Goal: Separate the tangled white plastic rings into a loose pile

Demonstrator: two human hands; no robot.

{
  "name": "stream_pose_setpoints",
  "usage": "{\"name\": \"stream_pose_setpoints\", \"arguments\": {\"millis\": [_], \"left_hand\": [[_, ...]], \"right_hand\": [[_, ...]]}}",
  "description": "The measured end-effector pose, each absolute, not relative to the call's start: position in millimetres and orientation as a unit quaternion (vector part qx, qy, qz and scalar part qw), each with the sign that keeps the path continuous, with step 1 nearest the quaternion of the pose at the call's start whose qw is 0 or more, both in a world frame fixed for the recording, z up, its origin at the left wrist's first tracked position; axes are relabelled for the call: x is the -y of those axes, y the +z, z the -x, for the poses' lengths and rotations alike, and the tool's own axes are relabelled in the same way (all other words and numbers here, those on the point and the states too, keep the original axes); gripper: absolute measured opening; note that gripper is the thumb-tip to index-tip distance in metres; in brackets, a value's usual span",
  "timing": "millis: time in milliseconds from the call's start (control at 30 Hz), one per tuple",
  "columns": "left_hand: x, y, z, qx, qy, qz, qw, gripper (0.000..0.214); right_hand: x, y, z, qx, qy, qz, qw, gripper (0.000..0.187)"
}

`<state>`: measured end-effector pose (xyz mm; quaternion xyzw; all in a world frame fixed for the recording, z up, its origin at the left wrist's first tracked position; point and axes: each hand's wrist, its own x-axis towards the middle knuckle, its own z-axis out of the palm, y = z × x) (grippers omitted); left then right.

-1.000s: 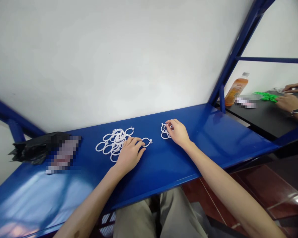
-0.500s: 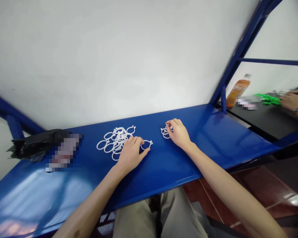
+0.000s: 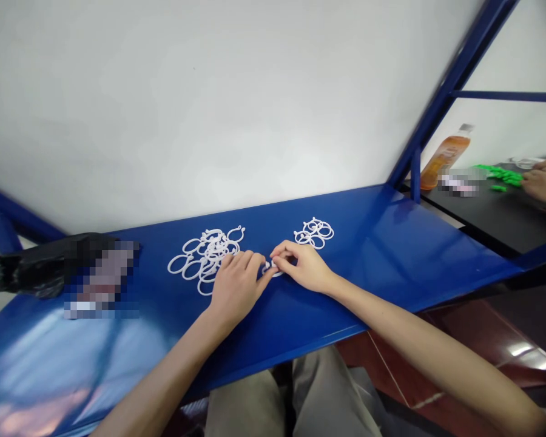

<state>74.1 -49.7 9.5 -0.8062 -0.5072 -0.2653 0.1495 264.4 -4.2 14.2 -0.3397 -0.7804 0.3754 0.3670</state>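
Observation:
Between my two hands, just above the blue table [image 3: 273,334], is a white plastic ring [image 3: 277,273], partly hidden by fingers. My left hand [image 3: 239,282] pinches its left side between thumb and fingers. With thumb and forefinger, my right hand [image 3: 303,265] grips the ring's other side near its small knobbed ends. A heap of similar white rings [image 3: 192,270] lies left of my left hand, some overlapping. Beyond my right hand sits a smaller group of white rings [image 3: 323,228].
A black plastic bag [image 3: 45,261] and a blurred-out flat item [image 3: 107,273] lie at the table's left. Blue frame posts [image 3: 437,115] rise at both ends. Rightward, a black table holds an orange drink bottle [image 3: 446,158], green pieces [image 3: 505,176] and another person's hands [image 3: 543,182].
My right hand has left the small ring group and come left to the ring at my left hand. Both hands now grip that ring. The view has shifted slightly.

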Motion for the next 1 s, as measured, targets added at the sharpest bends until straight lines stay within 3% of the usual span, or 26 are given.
{"name": "stream_pose_setpoints", "arguments": {"millis": [533,700,1000], "left_hand": [[42.0,14.0,-69.4,0.580,-0.391,0.692,-0.177,0.026],[45.6,15.5,-69.4,0.555,-0.409,0.701,-0.184,0.027],[43.3,3.5,-65.5,0.541,-0.384,0.741,-0.107,0.026]], "right_hand": [[1.6,10.7,-267.5,0.834,0.268,0.292,0.383,0.005],[4.8,10.9,-268.3,0.859,0.220,0.256,0.385,0.011],[2.1,7.1,-270.1,0.893,0.177,0.229,0.344,0.016]]}}
